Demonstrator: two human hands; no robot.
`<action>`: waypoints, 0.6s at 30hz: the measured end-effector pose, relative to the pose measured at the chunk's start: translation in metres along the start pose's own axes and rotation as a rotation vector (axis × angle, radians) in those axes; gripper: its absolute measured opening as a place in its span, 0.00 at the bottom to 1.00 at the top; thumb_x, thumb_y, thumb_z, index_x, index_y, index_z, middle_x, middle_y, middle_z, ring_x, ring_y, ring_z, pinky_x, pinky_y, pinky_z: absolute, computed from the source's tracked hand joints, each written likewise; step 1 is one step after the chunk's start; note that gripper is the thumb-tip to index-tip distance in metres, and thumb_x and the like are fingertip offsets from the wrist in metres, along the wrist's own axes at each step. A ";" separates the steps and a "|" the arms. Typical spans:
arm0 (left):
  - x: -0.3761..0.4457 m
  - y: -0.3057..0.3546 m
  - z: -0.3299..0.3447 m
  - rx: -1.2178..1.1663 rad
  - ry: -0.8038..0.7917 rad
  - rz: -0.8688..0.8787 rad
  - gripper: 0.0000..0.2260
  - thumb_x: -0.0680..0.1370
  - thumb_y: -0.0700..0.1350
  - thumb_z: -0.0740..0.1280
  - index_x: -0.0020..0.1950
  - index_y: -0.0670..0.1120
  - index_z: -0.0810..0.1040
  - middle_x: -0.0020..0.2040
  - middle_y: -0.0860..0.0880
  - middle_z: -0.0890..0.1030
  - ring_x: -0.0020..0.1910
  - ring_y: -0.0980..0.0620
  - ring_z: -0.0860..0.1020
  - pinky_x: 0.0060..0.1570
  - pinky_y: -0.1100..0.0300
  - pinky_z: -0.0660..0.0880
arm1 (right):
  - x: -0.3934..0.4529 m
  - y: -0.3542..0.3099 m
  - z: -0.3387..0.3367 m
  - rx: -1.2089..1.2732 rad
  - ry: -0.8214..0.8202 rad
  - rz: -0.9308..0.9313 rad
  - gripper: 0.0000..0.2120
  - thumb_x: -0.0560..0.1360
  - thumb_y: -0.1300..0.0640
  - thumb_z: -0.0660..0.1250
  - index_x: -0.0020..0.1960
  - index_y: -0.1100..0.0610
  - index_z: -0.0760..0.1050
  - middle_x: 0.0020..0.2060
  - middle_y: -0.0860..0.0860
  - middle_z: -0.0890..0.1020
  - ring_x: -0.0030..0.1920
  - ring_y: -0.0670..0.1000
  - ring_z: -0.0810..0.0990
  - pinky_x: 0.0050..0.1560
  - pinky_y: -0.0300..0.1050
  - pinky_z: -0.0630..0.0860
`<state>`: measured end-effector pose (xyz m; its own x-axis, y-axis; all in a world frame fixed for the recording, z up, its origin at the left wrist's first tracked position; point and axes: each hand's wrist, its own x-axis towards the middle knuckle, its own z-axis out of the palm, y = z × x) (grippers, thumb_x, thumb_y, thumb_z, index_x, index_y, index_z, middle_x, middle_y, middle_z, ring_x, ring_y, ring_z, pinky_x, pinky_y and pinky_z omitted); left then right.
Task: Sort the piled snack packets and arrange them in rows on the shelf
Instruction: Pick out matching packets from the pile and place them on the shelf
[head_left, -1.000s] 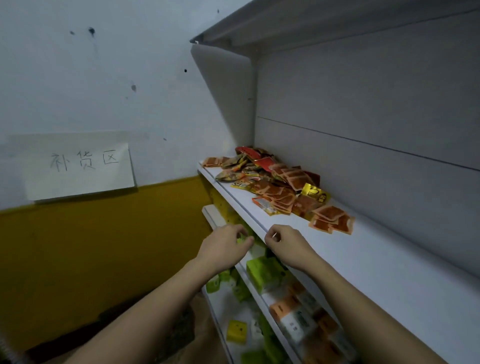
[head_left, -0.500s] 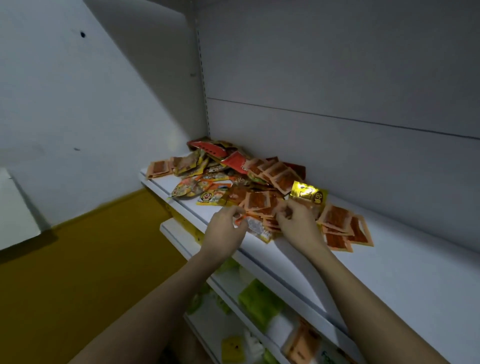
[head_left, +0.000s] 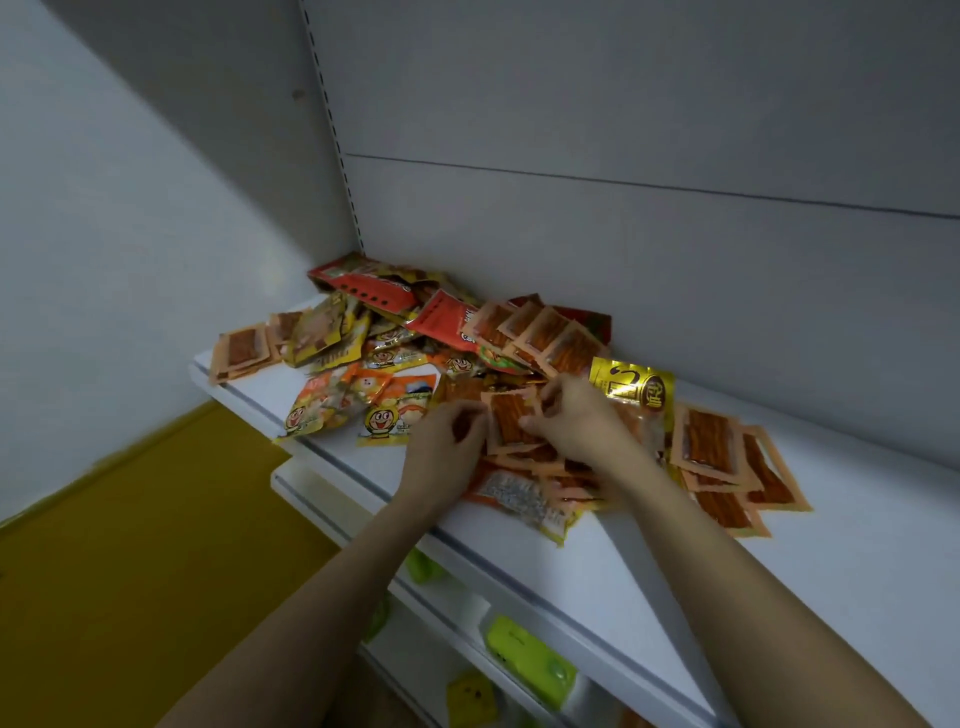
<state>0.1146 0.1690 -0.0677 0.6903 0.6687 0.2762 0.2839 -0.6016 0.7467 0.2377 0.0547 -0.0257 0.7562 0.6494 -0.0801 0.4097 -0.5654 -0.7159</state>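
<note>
Orange film catches the eye first: one small orange packet (head_left: 511, 422) with dark red strips inside is pinched from both sides, lifted slightly at the front of the pile of snack packets (head_left: 441, 343). The left hand (head_left: 447, 452) has its fingers curled onto the packet's left edge; the right hand (head_left: 576, 415) nips the right edge between thumb and bent fingers. Under them lies a loose stack of the same orange packets, spilling toward the front lip of the white shelf (head_left: 649, 561). Just beside the right hand, a shiny gold packet (head_left: 636, 389) lies against more orange ones fanned out to the right. To the left sit yellow packets with a cartoon face (head_left: 384, 415), and red packets (head_left: 363, 286) lie at the back near the grey back panel (head_left: 623, 234). Below, a lower shelf (head_left: 467, 613) holds green boxes (head_left: 530, 654). A yellow-ochre band (head_left: 130, 545) runs along the wall on the left.
</note>
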 end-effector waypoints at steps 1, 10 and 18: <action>0.001 -0.003 0.000 -0.047 0.002 -0.013 0.07 0.82 0.46 0.64 0.56 0.50 0.81 0.47 0.58 0.79 0.46 0.62 0.75 0.42 0.74 0.68 | 0.002 -0.001 -0.003 0.003 -0.044 0.023 0.13 0.74 0.53 0.75 0.50 0.52 0.71 0.45 0.50 0.81 0.43 0.50 0.81 0.44 0.48 0.79; 0.003 -0.010 0.003 -0.255 0.030 -0.065 0.08 0.83 0.48 0.64 0.61 0.51 0.76 0.45 0.54 0.81 0.43 0.55 0.80 0.37 0.68 0.73 | 0.025 -0.010 -0.026 0.115 -0.322 0.084 0.04 0.76 0.63 0.71 0.49 0.63 0.80 0.41 0.56 0.83 0.36 0.48 0.83 0.40 0.41 0.81; -0.001 -0.009 -0.016 -0.649 -0.011 -0.101 0.19 0.82 0.45 0.65 0.73 0.47 0.69 0.46 0.61 0.86 0.49 0.60 0.84 0.46 0.66 0.78 | 0.016 -0.021 -0.013 0.545 -0.448 -0.030 0.03 0.77 0.68 0.67 0.47 0.63 0.75 0.36 0.58 0.80 0.36 0.49 0.83 0.35 0.39 0.80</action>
<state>0.1012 0.1805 -0.0649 0.6892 0.7012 0.1823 -0.1096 -0.1479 0.9829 0.2478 0.0712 -0.0030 0.4178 0.8737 -0.2492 0.0241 -0.2848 -0.9583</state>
